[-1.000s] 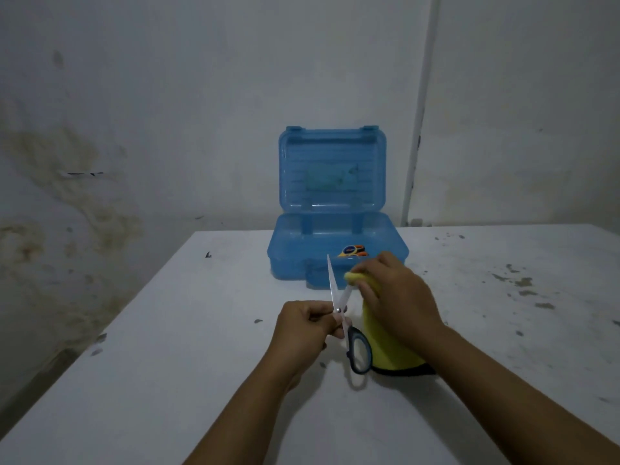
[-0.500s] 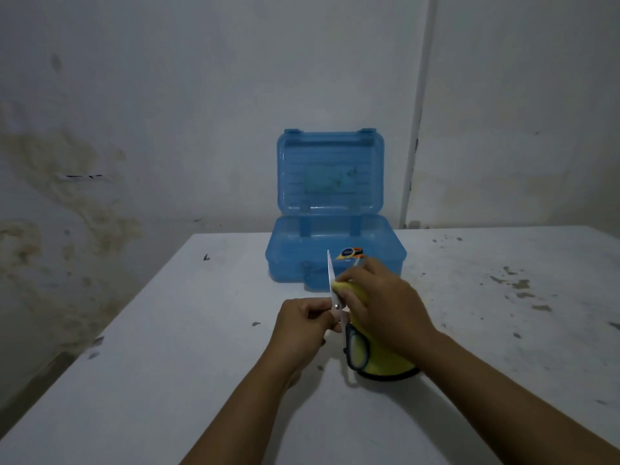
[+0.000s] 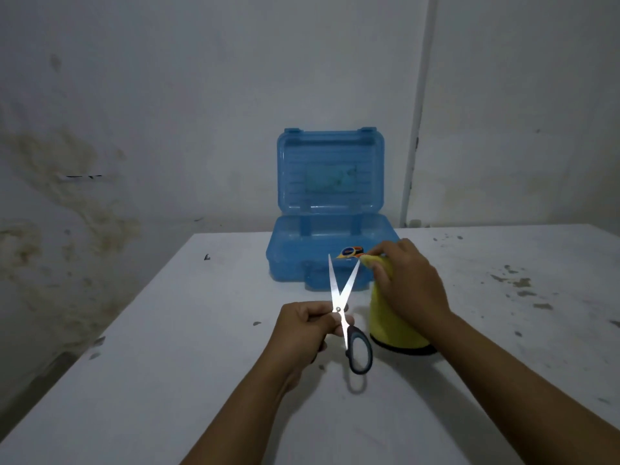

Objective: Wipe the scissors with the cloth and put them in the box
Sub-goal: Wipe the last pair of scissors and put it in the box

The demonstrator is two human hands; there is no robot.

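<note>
Here, from the head view, our left hand (image 3: 307,325) pinches the scissors (image 3: 342,307) near the pivot, blades splayed upward for wiping; our right hand (image 3: 407,283) grips the yellow cloth (image 3: 391,325) at one tip, before the open box (image 3: 330,260).

The white surface (image 3: 167,380) has dark spots, most on the right side. A blue box (image 3: 302,263) sits on it at the far edge, in the middle, with its lid standing open.
</note>
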